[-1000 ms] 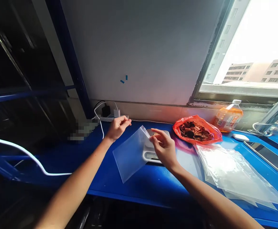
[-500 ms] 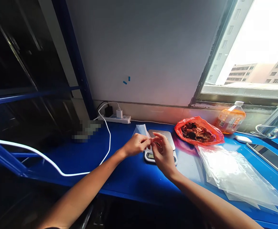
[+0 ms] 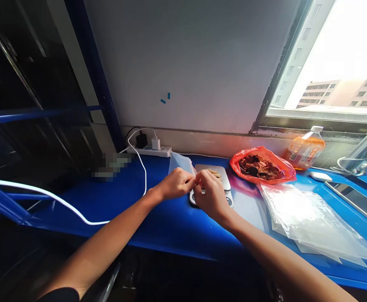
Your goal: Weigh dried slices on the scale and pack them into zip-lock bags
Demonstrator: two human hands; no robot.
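Note:
Both hands meet in front of the kitchen scale, thumbs and fingertips pinched together. My left hand is closed on a clear plastic bag, which stands up behind it with its far end pointing to the back left. My right hand is closed on the bag's near edge, against the left fingertips; the edge itself is mostly hidden by the fingers. On the metal plate of the kitchen scale lie several tan-brown pieces. The right hand covers the scale's display.
Right of the scale sits a red plastic bag of dark dried pieces. Flat clear bags lie in front of it. Farther right are an orange drink bottle and a phone. A power strip with a white cable stands behind.
My fingers have curled tighter, and the right hand has turned knuckles up. The plastic bag shows more widely behind the left hand. Pieces on the scale have come into view.

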